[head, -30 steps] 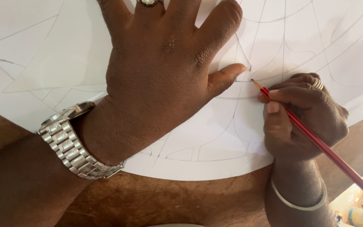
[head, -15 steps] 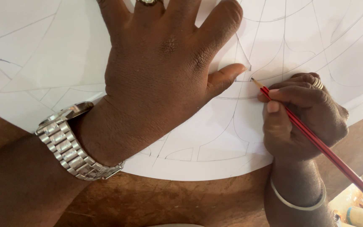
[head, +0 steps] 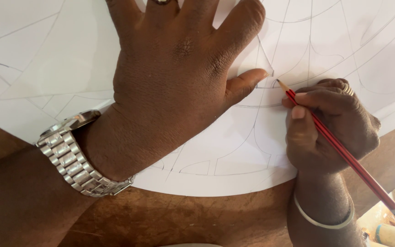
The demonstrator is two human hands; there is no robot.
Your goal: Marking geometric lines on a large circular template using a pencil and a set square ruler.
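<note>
Wooden table (head: 170, 219), left hand (head: 179, 77) flat on paper (head: 46, 59), right hand (head: 330, 123) gripping pencil (head: 344, 155)

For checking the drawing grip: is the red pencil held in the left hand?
No, the red pencil is held in the right hand; the left hand lies flat on the white paper.

A red pencil (head: 344, 151) with black stripes is lying over white paper (head: 252, 151) showing grey curved lines; brown wooden table (head: 184, 219), silver watch (head: 76, 155).
</note>
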